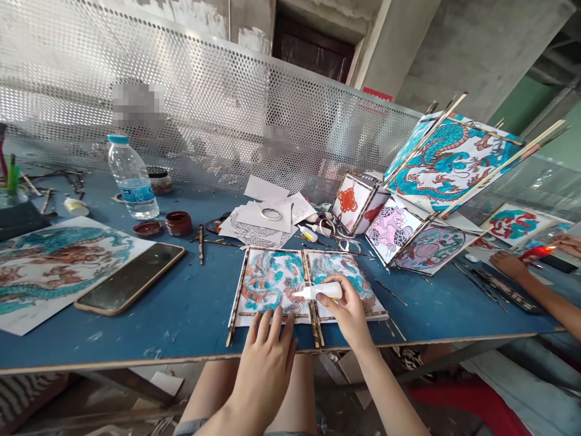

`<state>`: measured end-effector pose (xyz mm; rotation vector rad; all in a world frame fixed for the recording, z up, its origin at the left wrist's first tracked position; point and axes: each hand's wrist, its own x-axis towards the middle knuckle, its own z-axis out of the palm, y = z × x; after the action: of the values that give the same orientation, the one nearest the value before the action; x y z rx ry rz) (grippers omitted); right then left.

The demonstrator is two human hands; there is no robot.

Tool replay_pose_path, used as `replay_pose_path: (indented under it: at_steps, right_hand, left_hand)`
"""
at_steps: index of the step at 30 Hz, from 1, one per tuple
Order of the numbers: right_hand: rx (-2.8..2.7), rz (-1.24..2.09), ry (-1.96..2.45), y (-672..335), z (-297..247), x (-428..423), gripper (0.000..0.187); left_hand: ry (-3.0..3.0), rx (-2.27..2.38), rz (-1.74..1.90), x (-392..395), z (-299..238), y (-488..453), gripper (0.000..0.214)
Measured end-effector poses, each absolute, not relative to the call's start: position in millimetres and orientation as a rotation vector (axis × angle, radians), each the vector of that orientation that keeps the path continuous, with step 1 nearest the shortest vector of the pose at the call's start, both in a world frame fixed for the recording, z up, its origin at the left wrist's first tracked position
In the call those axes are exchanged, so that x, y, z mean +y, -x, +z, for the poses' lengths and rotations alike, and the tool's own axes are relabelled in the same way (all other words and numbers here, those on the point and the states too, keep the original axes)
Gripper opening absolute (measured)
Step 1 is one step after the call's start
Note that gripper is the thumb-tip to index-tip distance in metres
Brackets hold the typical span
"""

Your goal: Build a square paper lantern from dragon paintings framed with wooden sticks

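My right hand (348, 315) is closed around a small white glue bottle (327, 290), tilted sideways with its nozzle pointing left over a painted panel. My left hand (267, 351) lies palm down, fingers stretched out, on the lower edge of the left painted panel (272, 275). Beside it, the right painted panel (338, 266) is partly hidden behind my right hand. Both panels carry blue and reddish-brown drawings and are edged with thin dark sticks (313, 303). Whether glue is leaving the nozzle is too small to tell.
Left on the blue table (200, 321) are a phone (131, 278), a dragon painting (54, 266), a water bottle (134, 181) and a paint jar (178, 223). A stick-framed lantern (454, 163) stands right. A co-worker's hand (506, 264) rests at far right.
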<state>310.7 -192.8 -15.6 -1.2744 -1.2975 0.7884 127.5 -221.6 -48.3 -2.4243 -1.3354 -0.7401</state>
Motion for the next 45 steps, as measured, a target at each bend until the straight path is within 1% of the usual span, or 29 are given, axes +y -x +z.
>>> replay_pose_path:
  at_steps: [7,13,17,20,25,30,33,36,45]
  right_hand:
    - [-1.545,0.848,1.239,-289,16,-178,0.027]
    - [-1.886,0.887,1.182,-246,38,-155,0.025]
    - [-1.979,0.935,1.13,-230,42,-143,0.023]
    - [-1.962,1.035,1.119,-226,38,-137,0.022]
    - [-1.904,1.11,1.094,-226,26,-131,0.025]
    - [-1.581,1.468,1.036,-228,8,-117,0.027]
    - [-1.377,1.593,1.055,-229,0,-109,0.031]
    - [-1.31,1.625,1.049,-229,-1,-107,0.034]
    - [-1.414,1.578,1.039,-231,-6,-108,0.03]
  left_hand:
    - [2.403,-1.484,-0.737,-226,-48,-135,0.036]
    - [2.405,-1.464,-0.752,-225,-51,-138,0.034]
    - [2.438,-1.441,-0.737,-221,-46,-139,0.032]
    - [2.443,-1.433,-0.749,-219,-45,-139,0.032]
    - [2.413,-1.418,-0.774,-219,-53,-137,0.031]
    - [2.401,-1.403,-0.774,-219,-56,-136,0.031]
    - [2.392,-1.394,-0.766,-219,-57,-136,0.032]
    - [2.376,-1.395,-0.765,-220,-59,-135,0.033]
    - [2.389,-1.419,-0.688,-222,-58,-135,0.034]
